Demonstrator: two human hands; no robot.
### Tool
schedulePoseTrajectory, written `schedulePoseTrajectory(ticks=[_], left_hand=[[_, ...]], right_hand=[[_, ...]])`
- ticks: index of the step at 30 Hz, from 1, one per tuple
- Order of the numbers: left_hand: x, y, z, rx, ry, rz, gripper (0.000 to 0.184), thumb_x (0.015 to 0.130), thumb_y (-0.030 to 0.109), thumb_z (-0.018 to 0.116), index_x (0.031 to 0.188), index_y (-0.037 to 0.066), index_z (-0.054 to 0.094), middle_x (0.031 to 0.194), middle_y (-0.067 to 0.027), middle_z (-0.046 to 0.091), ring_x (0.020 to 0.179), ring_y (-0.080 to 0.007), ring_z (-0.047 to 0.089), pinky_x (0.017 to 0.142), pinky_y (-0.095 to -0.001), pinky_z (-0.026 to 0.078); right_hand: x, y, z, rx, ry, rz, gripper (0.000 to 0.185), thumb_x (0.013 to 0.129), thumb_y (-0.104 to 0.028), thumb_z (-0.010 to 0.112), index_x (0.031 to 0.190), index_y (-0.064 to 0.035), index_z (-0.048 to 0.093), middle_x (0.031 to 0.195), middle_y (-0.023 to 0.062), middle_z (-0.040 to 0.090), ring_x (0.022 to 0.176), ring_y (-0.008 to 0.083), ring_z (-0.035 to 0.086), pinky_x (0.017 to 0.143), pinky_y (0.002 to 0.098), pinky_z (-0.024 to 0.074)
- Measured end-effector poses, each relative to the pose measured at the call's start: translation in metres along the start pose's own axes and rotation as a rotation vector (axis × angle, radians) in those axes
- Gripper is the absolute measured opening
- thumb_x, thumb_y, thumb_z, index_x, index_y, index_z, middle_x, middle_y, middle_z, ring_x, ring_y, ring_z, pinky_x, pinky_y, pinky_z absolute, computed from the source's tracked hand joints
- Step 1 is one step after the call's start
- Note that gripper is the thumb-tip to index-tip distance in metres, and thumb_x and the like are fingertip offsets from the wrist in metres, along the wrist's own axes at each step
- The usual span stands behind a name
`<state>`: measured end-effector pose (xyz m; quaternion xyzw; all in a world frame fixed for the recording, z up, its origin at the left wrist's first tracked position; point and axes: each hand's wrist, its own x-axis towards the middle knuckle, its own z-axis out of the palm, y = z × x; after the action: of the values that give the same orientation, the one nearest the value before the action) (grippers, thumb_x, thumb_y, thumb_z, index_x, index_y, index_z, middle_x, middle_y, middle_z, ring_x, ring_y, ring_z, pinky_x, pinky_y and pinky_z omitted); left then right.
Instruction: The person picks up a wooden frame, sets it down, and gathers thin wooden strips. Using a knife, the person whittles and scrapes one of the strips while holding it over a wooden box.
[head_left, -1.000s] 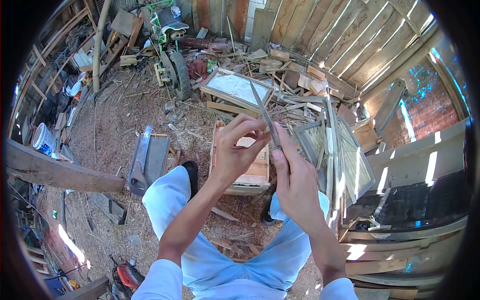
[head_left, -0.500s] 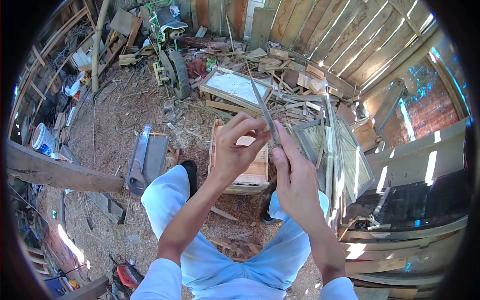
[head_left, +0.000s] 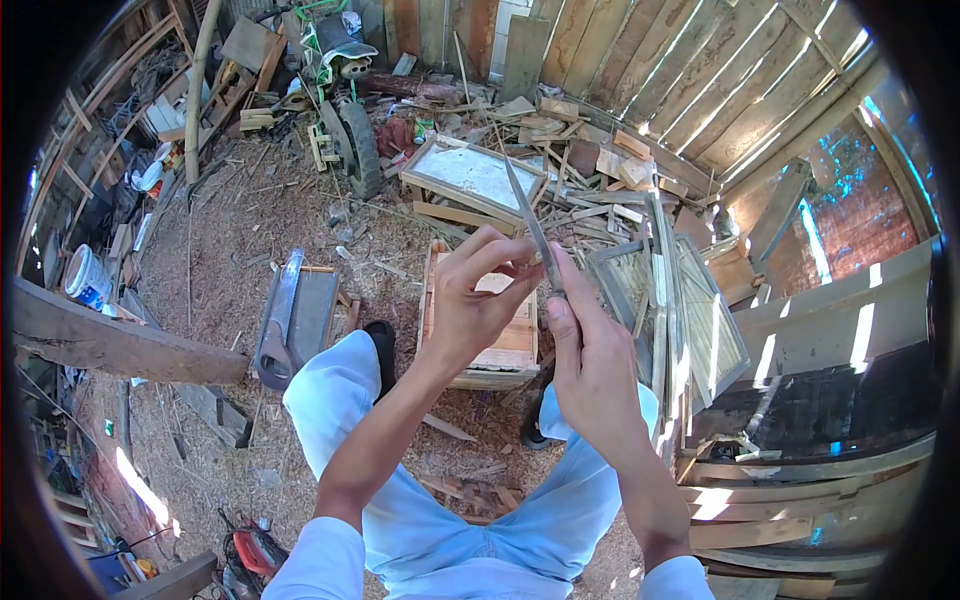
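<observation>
My right hand (head_left: pixel 590 335) is closed around the handle of a knife (head_left: pixel 530 220), whose long narrow blade points up and away from me. My left hand (head_left: pixel 482 290) is pinched close beside the blade near its base. What the left fingertips hold is mostly hidden; only a small pale bit shows by the blade. Below both hands, between my feet, stands an open wooden box (head_left: pixel 500 358), partly covered by the left hand and wrist.
A handsaw (head_left: pixel 281 318) lies on a dark board left of my knee. Ahead are a framed white panel (head_left: pixel 478 172), a wheel (head_left: pixel 358 150) and heaped wood scraps (head_left: pixel 600 165). A glazed frame (head_left: pixel 705 320) leans at right. A beam (head_left: pixel 130 335) crosses at left; shavings cover the ground.
Almost nothing differs. Both hands and the knife stay in nearly the same place, and the view has shifted very slightly.
</observation>
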<state>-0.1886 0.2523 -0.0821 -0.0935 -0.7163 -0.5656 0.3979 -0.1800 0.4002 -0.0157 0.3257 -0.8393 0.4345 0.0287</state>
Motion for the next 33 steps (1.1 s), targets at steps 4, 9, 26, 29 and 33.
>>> schedulePoseTrajectory(ticks=[4,9,26,29,33], left_hand=[[-0.0003,-0.0005,-0.0003,0.002,0.003,-0.009,0.030,0.070,-0.011,0.070,0.096,0.002,0.066,0.082,-0.0054,0.059,0.075,-0.0120,0.061,0.069,-0.0258,0.056],[0.0001,-0.0008,-0.0008,-0.012,0.002,-0.017,0.030,0.070,-0.011,0.070,0.096,0.002,0.066,0.082,-0.0053,0.059,0.075,-0.0119,0.061,0.069,-0.0258,0.056],[0.0005,0.0009,-0.0003,0.012,0.015,-0.009,0.028,0.070,-0.010,0.071,0.096,0.002,0.066,0.081,-0.0055,0.060,0.075,-0.0119,0.061,0.068,-0.0256,0.057],[0.0007,0.0009,0.0005,0.005,0.022,-0.009,0.028,0.070,-0.009,0.071,0.096,0.002,0.066,0.081,-0.0053,0.060,0.074,-0.0119,0.061,0.067,-0.0255,0.056],[0.0004,-0.0007,0.0001,-0.005,0.016,-0.012,0.028,0.070,-0.009,0.070,0.096,0.001,0.066,0.082,-0.0055,0.059,0.075,-0.0119,0.061,0.067,-0.0257,0.056]], right_hand=[[0.0004,0.0001,0.0010,-0.001,0.004,0.001,0.042,0.097,-0.012,0.043,0.139,-0.0053,0.039,0.092,0.0257,0.062,0.084,0.0405,0.063,0.071,0.0445,0.0475],[0.0009,-0.0003,0.0027,-0.005,0.009,0.003,0.042,0.096,-0.012,0.043,0.138,-0.0050,0.040,0.091,0.0258,0.061,0.083,0.0410,0.063,0.070,0.0449,0.0475],[0.0012,-0.0011,0.0021,-0.016,0.015,-0.005,0.043,0.097,-0.014,0.042,0.139,-0.0065,0.038,0.091,0.0249,0.061,0.083,0.0401,0.063,0.071,0.0454,0.0468],[0.0015,-0.0052,0.0002,-0.011,-0.011,0.041,0.042,0.097,-0.013,0.042,0.139,-0.0066,0.039,0.092,0.0251,0.062,0.083,0.0401,0.063,0.071,0.0456,0.0468],[0.0010,-0.0031,0.0012,-0.009,0.009,0.008,0.042,0.097,-0.013,0.042,0.139,-0.0061,0.039,0.091,0.0250,0.062,0.082,0.0404,0.063,0.071,0.0457,0.0468]])
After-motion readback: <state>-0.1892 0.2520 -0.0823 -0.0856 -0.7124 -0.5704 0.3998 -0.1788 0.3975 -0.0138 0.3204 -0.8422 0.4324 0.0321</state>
